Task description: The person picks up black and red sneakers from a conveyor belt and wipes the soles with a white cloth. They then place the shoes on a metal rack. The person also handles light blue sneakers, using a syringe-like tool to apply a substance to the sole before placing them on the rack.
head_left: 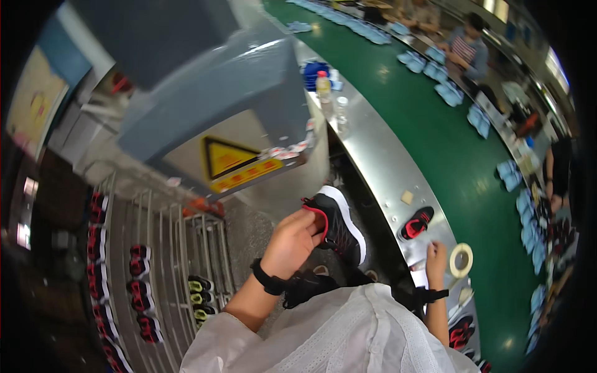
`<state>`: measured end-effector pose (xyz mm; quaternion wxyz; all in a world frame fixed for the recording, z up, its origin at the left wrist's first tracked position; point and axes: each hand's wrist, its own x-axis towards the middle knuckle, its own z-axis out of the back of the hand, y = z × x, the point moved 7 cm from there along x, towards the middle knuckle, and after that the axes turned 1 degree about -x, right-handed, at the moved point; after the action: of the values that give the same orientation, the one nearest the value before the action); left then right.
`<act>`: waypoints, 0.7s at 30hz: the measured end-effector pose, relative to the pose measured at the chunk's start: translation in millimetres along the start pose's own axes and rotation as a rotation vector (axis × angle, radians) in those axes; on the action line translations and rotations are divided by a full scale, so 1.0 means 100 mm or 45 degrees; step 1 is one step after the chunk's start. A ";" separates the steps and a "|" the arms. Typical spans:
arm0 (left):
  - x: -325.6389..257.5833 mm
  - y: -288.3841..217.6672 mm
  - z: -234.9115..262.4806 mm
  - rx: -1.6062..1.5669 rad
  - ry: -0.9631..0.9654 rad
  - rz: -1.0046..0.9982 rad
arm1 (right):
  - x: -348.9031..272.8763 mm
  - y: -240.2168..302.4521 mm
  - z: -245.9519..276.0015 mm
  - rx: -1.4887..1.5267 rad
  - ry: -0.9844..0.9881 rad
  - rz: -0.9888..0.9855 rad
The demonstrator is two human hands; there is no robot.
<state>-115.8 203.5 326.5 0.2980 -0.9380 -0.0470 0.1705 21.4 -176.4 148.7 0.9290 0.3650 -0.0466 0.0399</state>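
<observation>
A black sneaker [339, 225] with a red collar lining and a white sole hangs from my left hand [297, 239], whose fingers reach into its opening and grip it. My right hand [436, 262] is over the metal bench [379, 168], its fingers pinched together. What they hold, if anything, is too small to make out. Just beyond that hand, another black and red shoe [416, 224] lies on the bench. A roll of cream tape [461, 260] is right beside my right hand. Both wrists wear black bands.
On the left, a rack [149, 248] carries several shoes. A grey machine [217, 118] with a yellow warning sign stands ahead. Bottles [323, 87] sit on the bench. Light-blue covered shoes [449, 93] line the green conveyor [429, 137]; people [467, 46] work across it. More shoes [461, 332] lie near my right elbow.
</observation>
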 end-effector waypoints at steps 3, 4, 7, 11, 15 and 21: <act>-0.15 -0.20 0.21 -0.330 0.035 0.029 | 0.01 -1.06 -0.15 -0.582 0.125 -0.214; -0.18 -0.27 0.24 -0.352 -0.005 0.004 | 0.02 -1.22 -0.18 -0.612 0.130 -0.283; -0.23 -0.49 0.31 -0.397 -0.034 -0.090 | 0.01 -1.46 -0.29 -0.606 0.120 -0.569; -0.23 -0.73 0.44 -0.467 -0.073 -0.209 | 0.06 -1.54 -0.36 -0.504 0.124 -0.719; -0.19 -0.89 0.37 -0.611 -0.023 -0.296 | 0.11 -1.60 -0.35 -0.417 0.120 -0.721; 0.02 -0.93 0.30 -0.553 -0.041 -0.342 | -0.10 -2.11 -0.31 0.493 -0.119 -0.596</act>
<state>-123.0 295.9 356.6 0.1085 -0.9626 -0.2113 0.1301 35.9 -309.9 -16.8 0.8230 0.5374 0.0045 -0.1839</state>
